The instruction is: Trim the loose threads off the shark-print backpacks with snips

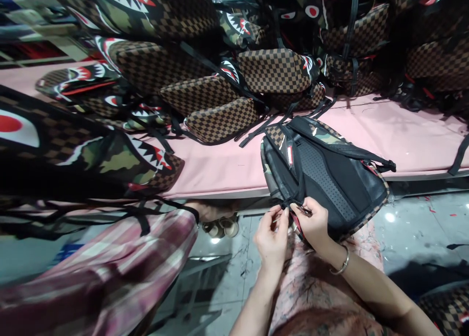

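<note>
A backpack lies back side up, with a black padded back panel, black shoulder straps and checkered and camouflage sides. Its upper part rests on the pink table and its lower part hangs over the edge towards my lap. My left hand is closed in a pinch at the near left edge of the bag, beside the strap's lower end. What lies between its fingertips is too small to make out. Touching the same edge, my right hand is closed around a slim dark thing. The two hands' fingertips almost meet.
Many checkered backpacks with shark-mouth prints are piled along the back of the pink table. A larger one sits at the left. Close on my left is a person in a plaid garment. Scraps lie on the tiled floor.
</note>
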Action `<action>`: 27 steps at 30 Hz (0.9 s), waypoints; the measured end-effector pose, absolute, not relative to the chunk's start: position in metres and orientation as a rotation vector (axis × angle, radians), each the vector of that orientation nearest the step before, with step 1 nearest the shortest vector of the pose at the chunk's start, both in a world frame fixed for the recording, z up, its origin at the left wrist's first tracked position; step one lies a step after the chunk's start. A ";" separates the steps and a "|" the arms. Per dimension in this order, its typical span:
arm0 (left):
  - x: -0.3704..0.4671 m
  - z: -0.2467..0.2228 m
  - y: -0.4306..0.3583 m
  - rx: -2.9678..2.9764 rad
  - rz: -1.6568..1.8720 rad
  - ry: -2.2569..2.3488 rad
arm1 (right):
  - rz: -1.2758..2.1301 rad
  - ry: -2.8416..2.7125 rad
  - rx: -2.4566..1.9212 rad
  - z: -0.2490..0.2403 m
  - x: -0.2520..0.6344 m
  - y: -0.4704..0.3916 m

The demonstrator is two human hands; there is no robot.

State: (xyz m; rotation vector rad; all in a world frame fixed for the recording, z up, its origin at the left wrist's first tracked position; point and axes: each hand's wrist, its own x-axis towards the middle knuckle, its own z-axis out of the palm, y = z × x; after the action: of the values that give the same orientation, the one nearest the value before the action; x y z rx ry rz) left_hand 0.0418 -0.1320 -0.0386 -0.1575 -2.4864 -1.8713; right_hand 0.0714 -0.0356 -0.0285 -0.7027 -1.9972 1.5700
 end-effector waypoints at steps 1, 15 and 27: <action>0.041 -0.040 -0.133 -0.169 -1.857 -2.478 | 1.558 -2.011 -0.699 -0.029 0.072 -0.036; 0.034 -0.031 -0.137 -0.229 -2.092 -2.338 | 1.683 -1.936 -0.781 -0.036 0.065 -0.024; 0.033 -0.017 -0.132 0.247 -3.151 -1.812 | 1.811 -1.886 -0.741 -0.033 0.069 -0.027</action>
State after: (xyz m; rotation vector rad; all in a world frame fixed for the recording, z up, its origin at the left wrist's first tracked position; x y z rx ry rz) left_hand 0.0328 -0.1316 -0.0170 0.2466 -1.8123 -3.1513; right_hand 0.0692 -0.0266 -0.0330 -0.7406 -1.8861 1.8108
